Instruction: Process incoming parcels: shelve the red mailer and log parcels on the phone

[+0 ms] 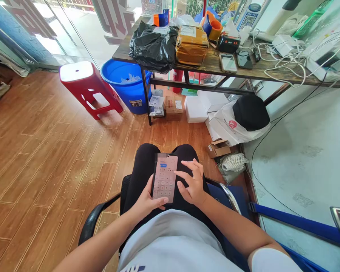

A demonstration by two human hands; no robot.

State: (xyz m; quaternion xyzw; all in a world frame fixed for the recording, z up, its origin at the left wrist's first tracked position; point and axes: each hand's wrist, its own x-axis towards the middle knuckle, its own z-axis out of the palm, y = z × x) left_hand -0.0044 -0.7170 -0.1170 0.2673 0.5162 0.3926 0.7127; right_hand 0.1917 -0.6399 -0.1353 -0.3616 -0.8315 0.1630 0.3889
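Observation:
A smartphone (166,179) with a lit, pinkish screen is held upright above my lap. My left hand (149,198) grips its lower left side, with the thumb across the bottom of the screen. Rows of round icons and a small blue patch show on the display, too small to read. At the phone's right edge hovers my right hand (194,183), its fingers spread and holding nothing. The index fingertip is close to the screen; whether it touches I cannot tell. Under the phone are my legs in black trousers (143,168).
A wooden table (209,70) ahead bears a black plastic parcel (154,45), a taped box (192,43), two more phones and tangled white cables (291,60). A red stool (87,88) and a blue bin (127,88) stand left of it. Boxes (197,109) lie underneath.

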